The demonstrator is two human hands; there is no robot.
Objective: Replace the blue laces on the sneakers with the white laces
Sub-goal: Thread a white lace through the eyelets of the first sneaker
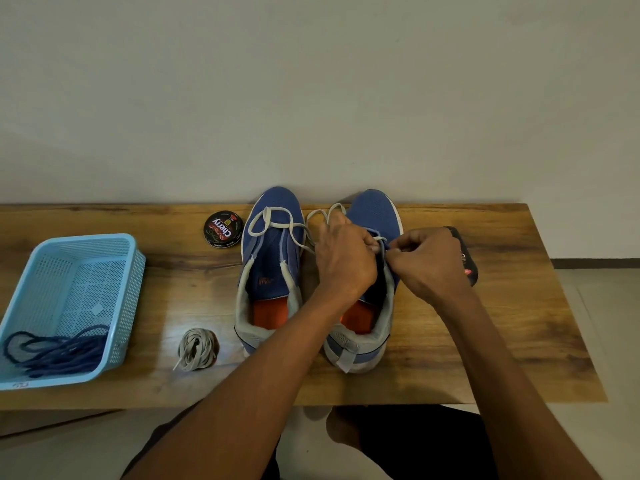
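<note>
Both hands pinch a white lace (313,216) at the right sneaker (372,216): left hand (343,261), right hand (429,265); blue laces (55,351) lie in the basket (86,244)

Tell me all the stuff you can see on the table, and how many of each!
sneakers: 2, blue with grey heels and orange insoles, side by side mid-table, toes toward the wall
white lace: 1, loose, trailing over the left sneaker's toe and across to the right sneaker
bundled white lace: 1, coiled, on the table left of the sneakers
blue laces: a tangle, count unclear, dark blue, in the basket's near end
basket: 1, light blue plastic, left side of the table
polish tin: 1, black and red, round, left of the sneakers' toes
dark object: 1, black, mostly hidden behind the right hand
table: 1, brown wood, against the wall
hands: 2, left hand and right hand pinching the white lace over the right sneaker
</note>
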